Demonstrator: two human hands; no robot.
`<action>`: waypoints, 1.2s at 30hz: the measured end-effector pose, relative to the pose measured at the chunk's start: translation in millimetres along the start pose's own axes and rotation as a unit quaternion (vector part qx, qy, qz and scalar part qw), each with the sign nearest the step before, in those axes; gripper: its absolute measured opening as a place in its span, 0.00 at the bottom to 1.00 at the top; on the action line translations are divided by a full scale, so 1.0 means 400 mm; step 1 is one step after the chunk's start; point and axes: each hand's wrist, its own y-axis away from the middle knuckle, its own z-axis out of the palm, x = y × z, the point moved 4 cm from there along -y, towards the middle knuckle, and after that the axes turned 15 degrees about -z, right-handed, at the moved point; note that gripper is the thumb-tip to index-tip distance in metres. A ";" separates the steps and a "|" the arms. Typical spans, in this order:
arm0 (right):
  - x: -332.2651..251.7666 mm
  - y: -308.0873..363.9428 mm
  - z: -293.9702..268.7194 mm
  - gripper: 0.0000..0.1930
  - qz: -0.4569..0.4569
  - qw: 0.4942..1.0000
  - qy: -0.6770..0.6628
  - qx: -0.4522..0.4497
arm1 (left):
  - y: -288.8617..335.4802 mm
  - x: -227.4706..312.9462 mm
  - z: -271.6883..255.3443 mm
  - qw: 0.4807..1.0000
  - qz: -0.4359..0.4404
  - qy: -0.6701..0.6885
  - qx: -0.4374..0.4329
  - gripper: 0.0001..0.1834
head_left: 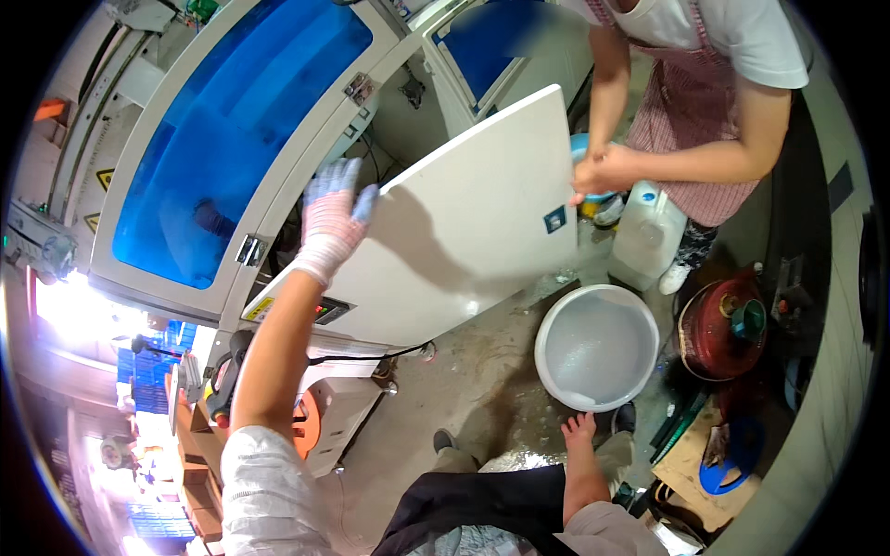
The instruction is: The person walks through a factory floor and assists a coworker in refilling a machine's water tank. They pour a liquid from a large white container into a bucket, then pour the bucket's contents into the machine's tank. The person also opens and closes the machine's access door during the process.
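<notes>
My left hand (pixel 334 218), in a white knit glove with blue-grey fingers, is raised at the upper edge of a large white machine door panel (pixel 464 213). Its fingers are stretched out with the thumb apart; whether they touch the panel I cannot tell. Bare and low at my right side, my right hand (pixel 579 428) has its fingers spread and holds nothing. Just beyond it stands a round white tub (pixel 598 347) of cloudy water. Past the panel's right end, a co-worker in a red checked apron (pixel 686 130) has both hands (pixel 607 171) close together.
A machine hood with a blue window (pixel 250 130) rises at upper left. On the right are a translucent jerrycan (pixel 647 236), a red round canister (pixel 728 329) and a blue ring-shaped item (pixel 732 459) on cardboard. A black cable (pixel 371 358) runs below the panel. The concrete floor (pixel 491 371) looks wet.
</notes>
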 end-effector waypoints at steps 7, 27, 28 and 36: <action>-0.004 -0.007 0.091 0.30 -0.079 0.988 0.051 0.126 | 0.069 0.182 0.077 0.998 -0.051 0.036 -0.018 0.29; -0.512 -0.172 -0.224 0.28 -0.234 0.901 0.352 0.095 | 0.314 0.211 -0.050 0.993 0.047 0.106 0.006 0.24; -0.536 -0.185 -0.240 0.28 -0.236 0.895 0.366 0.095 | 0.327 0.207 -0.056 0.993 0.045 0.113 -0.002 0.23; -0.581 -0.245 -0.301 0.21 -0.230 0.833 0.487 0.127 | 0.374 0.211 -0.091 0.987 0.064 0.142 0.033 0.08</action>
